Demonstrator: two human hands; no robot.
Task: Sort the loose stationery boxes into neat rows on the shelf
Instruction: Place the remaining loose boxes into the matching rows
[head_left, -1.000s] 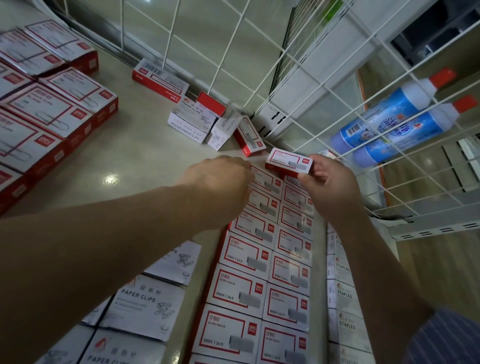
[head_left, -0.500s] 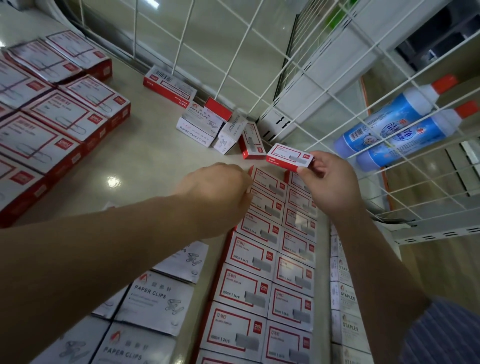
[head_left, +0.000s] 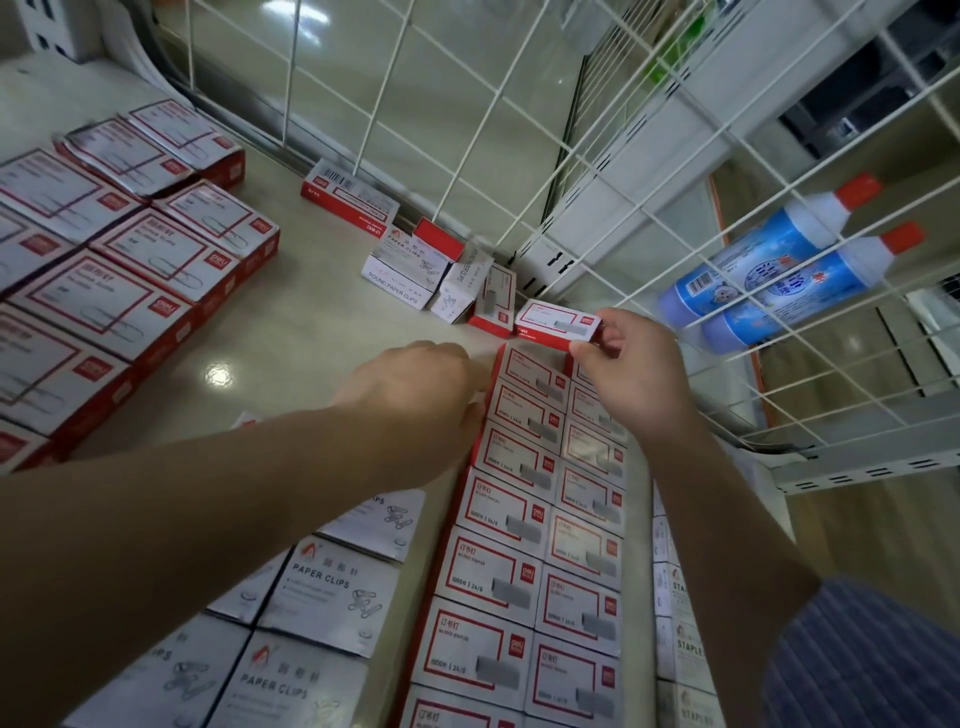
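Note:
My right hand (head_left: 631, 374) pinches a small red-and-white staples box (head_left: 558, 322) just above the far end of two neat rows of like staples boxes (head_left: 524, 519). My left hand (head_left: 415, 395) rests against the left side of those rows near their far end; its fingertips are hidden behind the knuckles. Loose boxes lie beyond: a white paper-clip box (head_left: 402, 278), a tilted white box (head_left: 460, 291), a red box on its side (head_left: 493, 301) and a red box (head_left: 350, 200) by the back wire wall.
Large red-and-white clip boxes (head_left: 119, 270) fill the shelf's left. White paper-clip boxes (head_left: 322, 592) lie near me, white staples boxes (head_left: 680, 623) along the right. Wire grid walls (head_left: 597, 171) close the back and right; two blue bottles (head_left: 774, 275) lie beyond the grid. Bare shelf (head_left: 291, 332) shows between.
The view shifted, so everything sits lower in frame. My right hand carried the small box slightly farther toward the end of the rows. My left hand stays against the rows.

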